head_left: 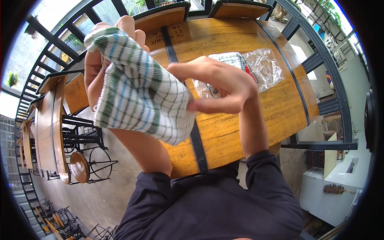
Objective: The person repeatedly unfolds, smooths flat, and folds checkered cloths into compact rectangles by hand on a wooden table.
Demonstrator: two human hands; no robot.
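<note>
A white cloth with green and blue checks hangs folded in front of me, raised above the table. My left hand is closed on its upper left part, and the cloth hides some of that hand's fingers. At the cloth's right edge is my right hand, its thumb and forefinger spread apart. Their tips are at the cloth or just short of it; I cannot tell whether they touch. Behind this hand, clear plastic packaging lies on the table beside another checked cloth, which is partly hidden.
The wooden table has dark metal strips across it. Chairs stand along its far side, before a black railing. More tables and a round stool are to the left. A white cabinet is at the lower right.
</note>
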